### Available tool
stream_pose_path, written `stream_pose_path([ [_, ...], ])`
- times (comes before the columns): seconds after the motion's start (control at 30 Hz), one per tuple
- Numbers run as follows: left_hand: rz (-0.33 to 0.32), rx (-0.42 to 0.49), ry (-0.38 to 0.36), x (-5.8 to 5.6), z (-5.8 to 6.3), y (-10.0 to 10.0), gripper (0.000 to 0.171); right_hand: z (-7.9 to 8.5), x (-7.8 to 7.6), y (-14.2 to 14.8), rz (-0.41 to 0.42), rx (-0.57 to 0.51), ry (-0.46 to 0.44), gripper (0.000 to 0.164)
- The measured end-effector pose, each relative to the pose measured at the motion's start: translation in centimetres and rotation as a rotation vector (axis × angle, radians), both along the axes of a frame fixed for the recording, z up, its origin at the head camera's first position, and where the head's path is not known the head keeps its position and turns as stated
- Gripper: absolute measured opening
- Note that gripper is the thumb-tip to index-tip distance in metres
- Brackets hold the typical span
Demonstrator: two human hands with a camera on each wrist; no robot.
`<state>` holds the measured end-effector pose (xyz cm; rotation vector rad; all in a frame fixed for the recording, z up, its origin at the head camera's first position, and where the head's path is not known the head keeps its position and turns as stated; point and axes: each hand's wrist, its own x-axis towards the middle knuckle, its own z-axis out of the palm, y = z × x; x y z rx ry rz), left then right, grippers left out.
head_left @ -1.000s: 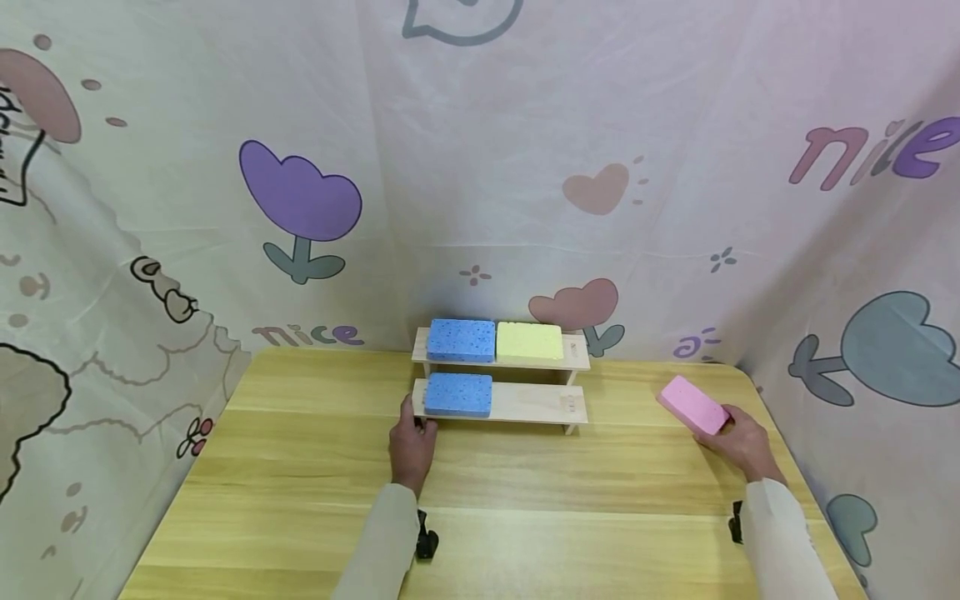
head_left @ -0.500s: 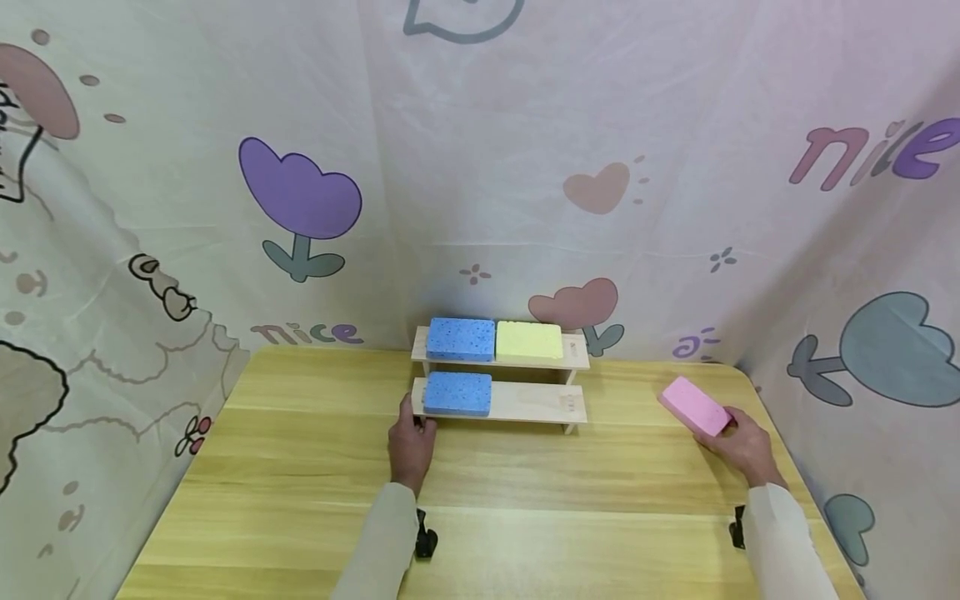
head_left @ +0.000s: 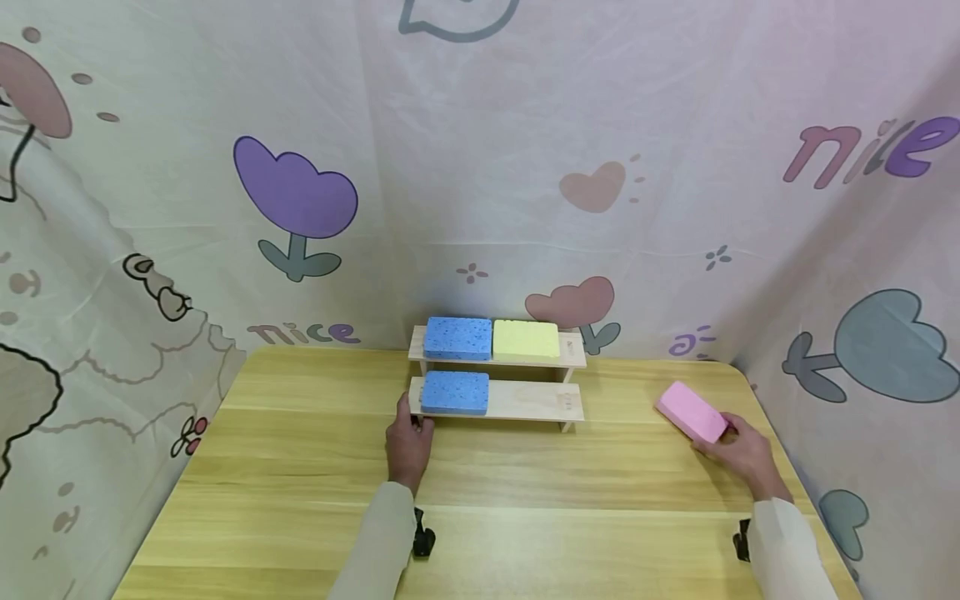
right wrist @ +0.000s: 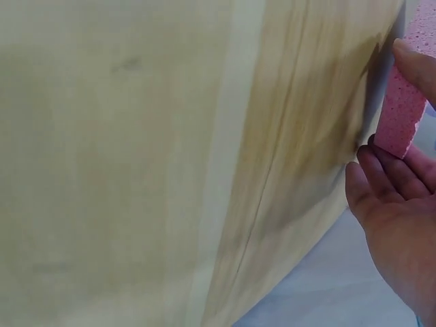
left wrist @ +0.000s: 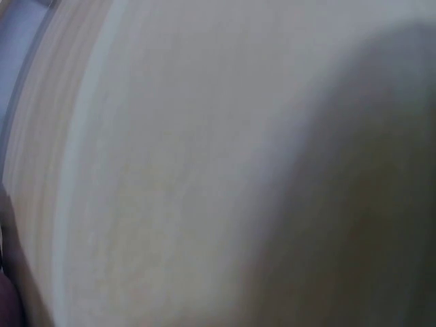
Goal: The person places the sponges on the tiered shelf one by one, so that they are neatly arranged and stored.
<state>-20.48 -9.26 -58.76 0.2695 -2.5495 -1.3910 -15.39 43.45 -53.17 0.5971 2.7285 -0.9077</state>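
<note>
A small two-step wooden rack (head_left: 536,400) stands near the table's back edge. On its upper step lie a blue sponge (head_left: 458,338) and, to the right, a yellow sponge (head_left: 526,340). Another blue sponge (head_left: 454,392) is at the left of the lower step, with bare wood beside it. My left hand (head_left: 409,446) holds the lower step's left end, thumb along the side; its other fingers are partly hidden underneath. Off to the right, my right hand (head_left: 744,454) pinches a pink sponge (head_left: 691,412) by its near end. The right wrist view shows thumb and fingers on opposite faces of this sponge.
The light wooden table (head_left: 300,467) spans the lower view. A patterned cloth (head_left: 450,167) hangs behind it and along both sides. The left wrist view is mostly blurred tabletop with a dark shadow.
My right hand has drawn back very slightly toward me with the pink sponge. The left hand keeps its hold on the rack, and the sponges there stay put.
</note>
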Motion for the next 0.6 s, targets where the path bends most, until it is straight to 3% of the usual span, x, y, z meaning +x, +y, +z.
stream_pose_path([
  [0.6,0.009,-0.013,0.023,0.1,0.0,0.1,0.054,0.5,0.7,-4.2,0.169,0.039,0.132,0.086],
])
